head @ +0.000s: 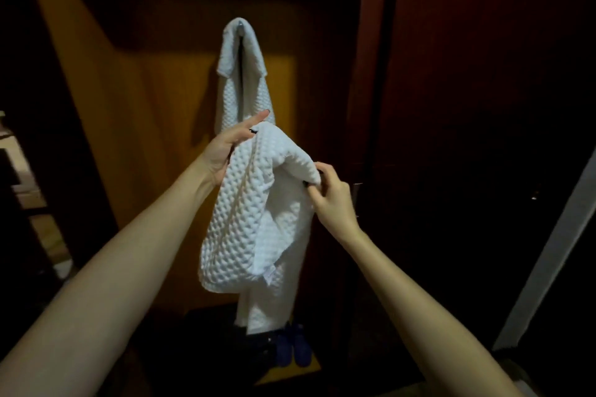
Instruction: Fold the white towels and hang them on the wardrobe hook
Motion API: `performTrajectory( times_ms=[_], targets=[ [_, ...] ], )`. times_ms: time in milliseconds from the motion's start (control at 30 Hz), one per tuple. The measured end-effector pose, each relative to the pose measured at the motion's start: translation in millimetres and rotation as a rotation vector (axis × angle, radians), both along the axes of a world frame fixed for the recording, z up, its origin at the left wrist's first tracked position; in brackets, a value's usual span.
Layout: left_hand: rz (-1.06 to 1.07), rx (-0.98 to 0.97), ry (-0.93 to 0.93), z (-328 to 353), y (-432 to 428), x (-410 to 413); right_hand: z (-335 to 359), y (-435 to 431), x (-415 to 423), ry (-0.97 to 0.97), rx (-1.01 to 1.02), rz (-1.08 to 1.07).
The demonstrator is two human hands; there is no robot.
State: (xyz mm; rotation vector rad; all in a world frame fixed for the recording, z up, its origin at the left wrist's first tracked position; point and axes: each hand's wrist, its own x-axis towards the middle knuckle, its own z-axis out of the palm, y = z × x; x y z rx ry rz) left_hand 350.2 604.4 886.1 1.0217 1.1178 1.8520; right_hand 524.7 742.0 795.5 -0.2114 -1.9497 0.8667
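A white waffle-textured towel [250,213] hangs in the air in front of me, draped and partly doubled over. My left hand [225,147] holds its upper left edge, with the forefinger stretched out above the cloth. My right hand [332,196] pinches the upper right corner. Behind it, another white towel [240,71] hangs folded over the wardrobe hook [241,22], whose metal just shows at the top.
The open wardrobe has a yellow-brown back panel [167,100] and a dark red door [451,74] on the right. A pair of blue slippers [295,346] lies on the wardrobe floor below the towel. Dim shelves [22,184] stand at the left edge.
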Motion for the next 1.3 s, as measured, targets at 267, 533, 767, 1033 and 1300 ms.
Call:
performTrajectory(
  times_ms=[267, 533, 767, 1033, 1300],
  targets=[
    [0.532, -0.336, 0.528, -25, -59, -31, 51, -4, -39, -0.008, 0.152, 0.015],
    [0.914, -0.077, 1.072, -106, -16, 26, 80, -14, -88, -0.063, 0.287, 0.105],
    [1.158, -0.066, 1.157, -108, 24, 1, 80, 28, -96, -0.027, 0.188, 0.086],
    [1.003, -0.033, 1.326, -95, 34, -53, 63, 71, -112, -0.112, 0.137, 0.171],
    [1.024, -0.171, 1.288, -23, 49, -95, 69, 86, -142, -0.132, 0.237, 0.261]
  ],
)
